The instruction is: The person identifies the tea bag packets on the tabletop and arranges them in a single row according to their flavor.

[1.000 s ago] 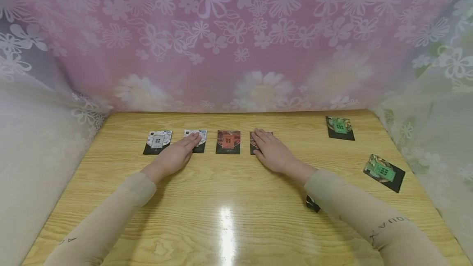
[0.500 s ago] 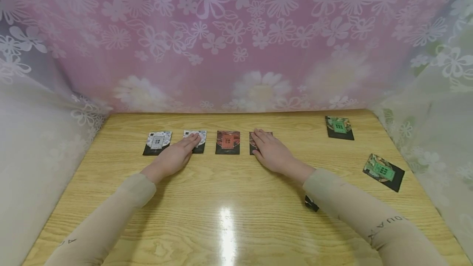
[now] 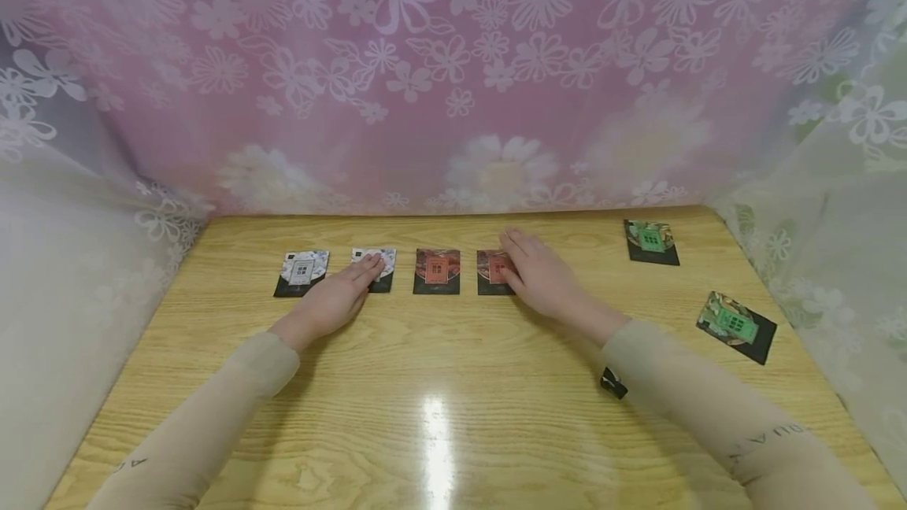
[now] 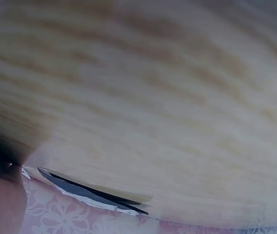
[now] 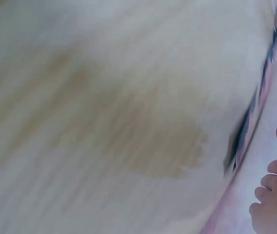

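My left hand (image 3: pixel 331 301) rests with straight fingers on a white-and-black sachet (image 3: pixel 388 283), hiding part of it. Left of it lies another white-and-black sachet (image 3: pixel 301 272); in the left wrist view a sachet (image 4: pixel 89 194) shows edge-on. A red-and-black sachet (image 3: pixel 437 271) sits between my hands. My right hand (image 3: pixel 546 278), fingers extended, hovers over the right side of a second red-and-black sachet (image 3: pixel 490 272), covering that side. In the right wrist view the fingers (image 5: pixel 270 181) look lifted off the table, apart from the sachets.
Two green-and-black sachets lie at the right: one near the back (image 3: pixel 651 242), one tilted near the right edge (image 3: pixel 737 327). A dark sachet corner (image 3: pixel 613 383) pokes out beside the right sleeve. A floral curtain (image 3: pixel 453 101) encloses the wooden table (image 3: pixel 368 400).
My right hand has moved off to the right and slightly away from me, uncovering more of the second red-and-black sachet. The left hand stays where it was.
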`<state>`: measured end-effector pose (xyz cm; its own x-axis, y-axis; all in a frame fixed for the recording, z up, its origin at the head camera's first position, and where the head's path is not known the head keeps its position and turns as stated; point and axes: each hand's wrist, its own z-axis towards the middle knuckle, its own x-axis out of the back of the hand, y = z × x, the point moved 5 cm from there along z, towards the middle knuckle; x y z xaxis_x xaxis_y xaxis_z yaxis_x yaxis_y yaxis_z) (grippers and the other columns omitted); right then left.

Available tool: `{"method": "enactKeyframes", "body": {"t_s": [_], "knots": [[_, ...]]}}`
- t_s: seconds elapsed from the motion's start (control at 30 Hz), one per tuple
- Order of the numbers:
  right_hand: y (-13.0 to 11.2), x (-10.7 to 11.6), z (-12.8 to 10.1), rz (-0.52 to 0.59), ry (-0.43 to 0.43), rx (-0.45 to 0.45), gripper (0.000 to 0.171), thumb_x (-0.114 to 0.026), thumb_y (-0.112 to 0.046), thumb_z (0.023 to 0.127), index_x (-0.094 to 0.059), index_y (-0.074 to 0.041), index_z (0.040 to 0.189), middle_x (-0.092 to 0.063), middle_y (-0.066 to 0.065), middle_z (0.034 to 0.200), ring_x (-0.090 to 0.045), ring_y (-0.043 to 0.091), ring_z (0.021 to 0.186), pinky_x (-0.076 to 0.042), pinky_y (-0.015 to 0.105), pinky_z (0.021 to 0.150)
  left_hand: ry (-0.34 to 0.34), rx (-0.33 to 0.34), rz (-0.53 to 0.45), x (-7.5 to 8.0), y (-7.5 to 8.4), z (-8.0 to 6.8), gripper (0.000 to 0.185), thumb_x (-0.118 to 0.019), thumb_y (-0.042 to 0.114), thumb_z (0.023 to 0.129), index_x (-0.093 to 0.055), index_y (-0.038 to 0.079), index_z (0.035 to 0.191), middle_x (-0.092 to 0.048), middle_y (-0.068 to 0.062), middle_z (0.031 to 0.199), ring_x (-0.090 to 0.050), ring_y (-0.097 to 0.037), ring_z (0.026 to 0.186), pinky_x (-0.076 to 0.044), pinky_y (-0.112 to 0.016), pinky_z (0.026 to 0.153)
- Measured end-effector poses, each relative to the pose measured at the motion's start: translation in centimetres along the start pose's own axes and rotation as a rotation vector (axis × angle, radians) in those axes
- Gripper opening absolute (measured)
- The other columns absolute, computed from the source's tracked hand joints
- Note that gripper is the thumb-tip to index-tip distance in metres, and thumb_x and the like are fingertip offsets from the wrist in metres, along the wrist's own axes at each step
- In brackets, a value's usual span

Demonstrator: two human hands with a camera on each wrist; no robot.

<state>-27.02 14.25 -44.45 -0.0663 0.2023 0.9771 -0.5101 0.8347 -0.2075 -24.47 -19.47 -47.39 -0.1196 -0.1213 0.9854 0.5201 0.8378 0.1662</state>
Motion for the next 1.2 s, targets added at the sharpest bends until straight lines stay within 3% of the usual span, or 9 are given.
{"method": "enactKeyframes", "body": {"t_s": [0.23,0.4,0.83,1.2], "knots": [[4.8,1.4,-0.9,0.075,0.018,-0.122,0.07,-0.048,-0.029,0.113,-0.02,0.004,0.167,-0.015,0.024,0.176,-0.02,0.045,0.163,-0.02,0.06,0.136,-0.009,0.007,-0.001,0.0,-0.1,0.0,0.056,-0.047,0.015,0.114,-0.033,0.006,0.167,-0.031,-0.014,0.174,-0.032,-0.035,0.161,-0.032,-0.054,0.132],[7.3,2.4,-2.4,0.129,0.014,-0.173,0.07,-0.047,-0.03,0.114,-0.018,0.005,0.167,-0.014,0.026,0.176,-0.016,0.047,0.163,-0.017,0.063,0.135,0.004,0.002,-0.006,-0.1,0.0,0.1,0.056,-0.048,0.013,0.113,-0.033,0.006,0.167,-0.033,-0.014,0.173,-0.034,-0.036,0.16,-0.034,-0.055,0.131],[13.1,3.4,-5.9,0.023,0.064,-0.216,0.069,-0.051,-0.025,0.113,-0.023,0.013,0.163,-0.023,0.038,0.169,-0.024,0.055,0.157,-0.022,0.068,0.131,-0.012,0.005,-0.006,-0.1,-0.3,0.2,0.056,-0.047,0.015,0.114,-0.032,0.006,0.167,-0.031,-0.014,0.174,-0.033,-0.035,0.161,-0.033,-0.054,0.132],[17.7,3.2,-7.1,0.13,0.048,-0.355,0.071,-0.046,-0.025,0.114,-0.014,0.013,0.165,-0.013,0.039,0.17,-0.017,0.06,0.156,-0.017,0.074,0.129,0.012,-0.008,-0.013,-0.1,-0.2,0.2,0.056,-0.05,0.013,0.112,-0.034,0.004,0.166,-0.034,-0.016,0.172,-0.035,-0.037,0.16,-0.035,-0.055,0.131]]}}
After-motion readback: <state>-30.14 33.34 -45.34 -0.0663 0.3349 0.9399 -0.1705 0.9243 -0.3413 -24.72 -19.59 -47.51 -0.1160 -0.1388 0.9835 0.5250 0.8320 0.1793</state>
